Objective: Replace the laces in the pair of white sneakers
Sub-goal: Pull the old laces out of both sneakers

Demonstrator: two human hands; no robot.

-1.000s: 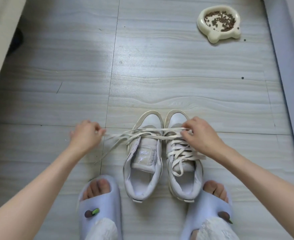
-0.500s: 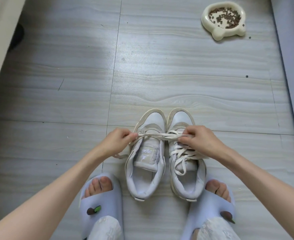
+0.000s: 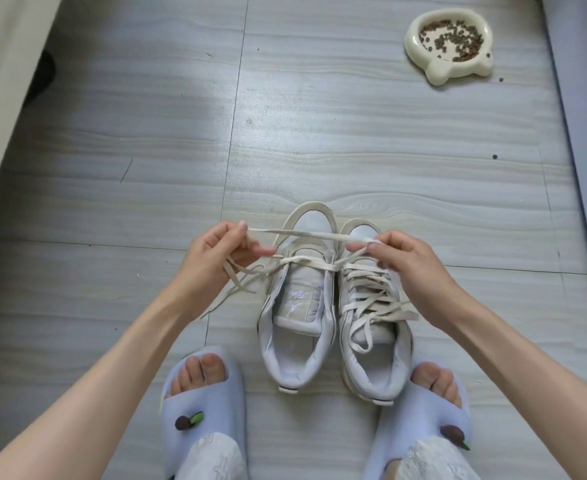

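The main risk is the loose lace [image 3: 306, 234] getting tangled. It is stretched between both hands above the toes of the 2 white sneakers [image 3: 333, 306], and a second strand runs lower across the left sneaker [image 3: 297, 306] at its front eyelets, so a pull on the wrong strand could cinch it or drag that shoe across the floor [image 3: 146, 150]. The slack hanging from the left hand [image 3: 212, 261] falls in crossed loops down to the floor beside that shoe (a knot could form there if it is drawn in fast). The right sneaker [image 3: 371, 313] remains fully laced, with loose ends spilling over its side, and the right hand [image 3: 409, 265] works directly above them, so a finger could snag one.

The left hand is raised just left of the left sneaker's toe, palm turned inward, with its fingers [image 3: 240, 226] curled and pinching the lace end against the thumb. The right hand hovers over the front of the right sneaker, knuckles up, its thumb and fingertips pressed together on the lace's other end. Both forearms reach in from the lower corners. The sneakers stand side by side on the floor, toes away, between the person's 2 slippered feet.
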